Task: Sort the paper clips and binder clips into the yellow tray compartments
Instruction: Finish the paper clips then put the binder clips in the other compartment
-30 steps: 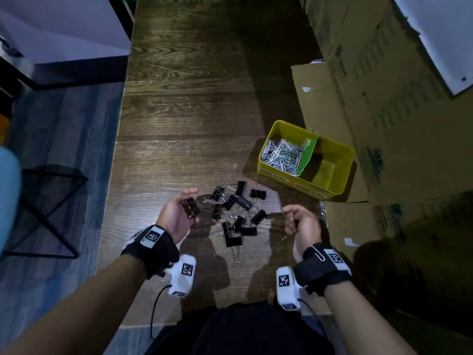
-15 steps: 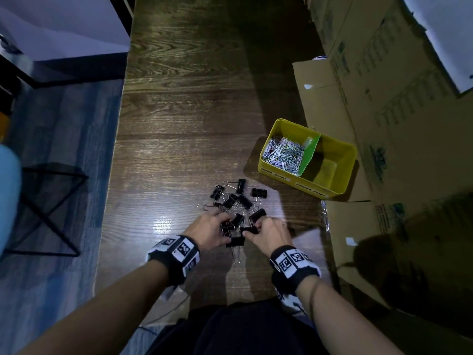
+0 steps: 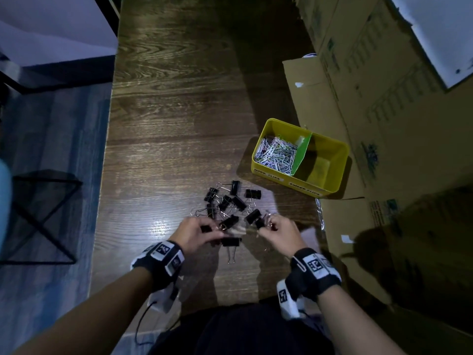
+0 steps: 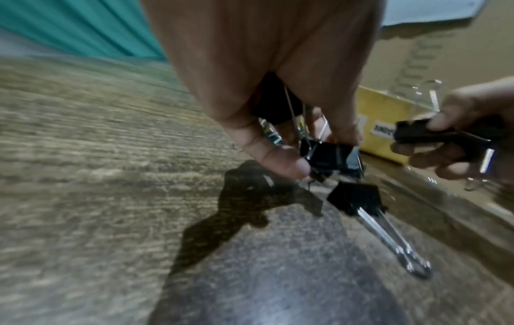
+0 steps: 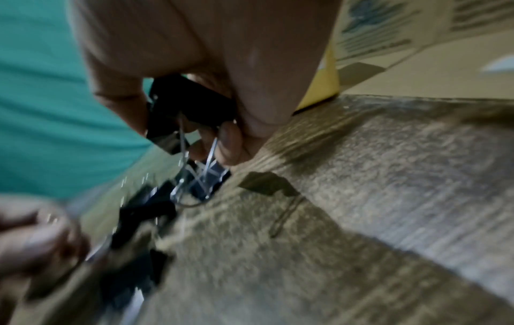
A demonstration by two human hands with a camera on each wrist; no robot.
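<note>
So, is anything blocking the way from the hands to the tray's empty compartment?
Nothing visible does. Bare table lies between the hands and the yellow tray; its right compartment, past the green divider, is open-topped.

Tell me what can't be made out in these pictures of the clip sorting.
- How many binder clips the left hand holds: left wrist view, its fingers cover them.
- What the right hand grips beyond one black clip: right wrist view, motion blur and fingers hide it.
- The label wording on the yellow tray: head view, too small and dim.
- The exact count in the binder clip pile: head view, clips overlap and the hands cover the near ones.
</note>
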